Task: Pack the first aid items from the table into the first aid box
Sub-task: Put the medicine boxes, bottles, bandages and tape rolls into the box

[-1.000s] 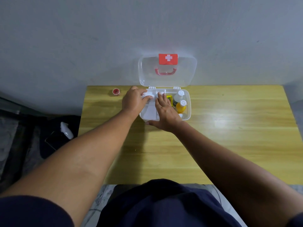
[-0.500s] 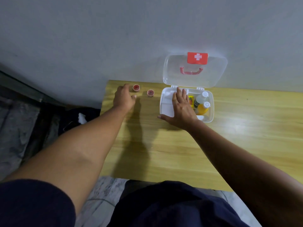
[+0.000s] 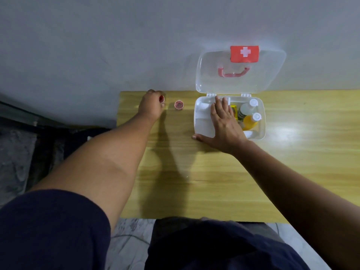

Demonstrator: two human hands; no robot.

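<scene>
The clear first aid box [image 3: 261, 121] stands open at the back of the wooden table [image 3: 214, 182], its lid [image 3: 263, 78] with a red cross label leaning on the wall. Inside lie a clear bottle [image 3: 246, 110], an orange bottle [image 3: 251, 120] and a yellow item [image 3: 234, 111]. My right hand [image 3: 224, 125] lies flat, fingers spread, over the box's left half. My left hand [image 3: 153, 105] closes its fingers on a small red tape roll [image 3: 161, 98] at the back left edge. A second red tape roll [image 3: 179, 104] stands on the table just to its right.
A grey wall runs directly behind the table. Left of the table the floor drops away, dark, with a bag and a white object. My dark-clothed lap sits at the table's near edge.
My left hand left the box, reached left to the far corner and closed on the left tape roll. My right hand stays flat on the box. The view shifted left.
</scene>
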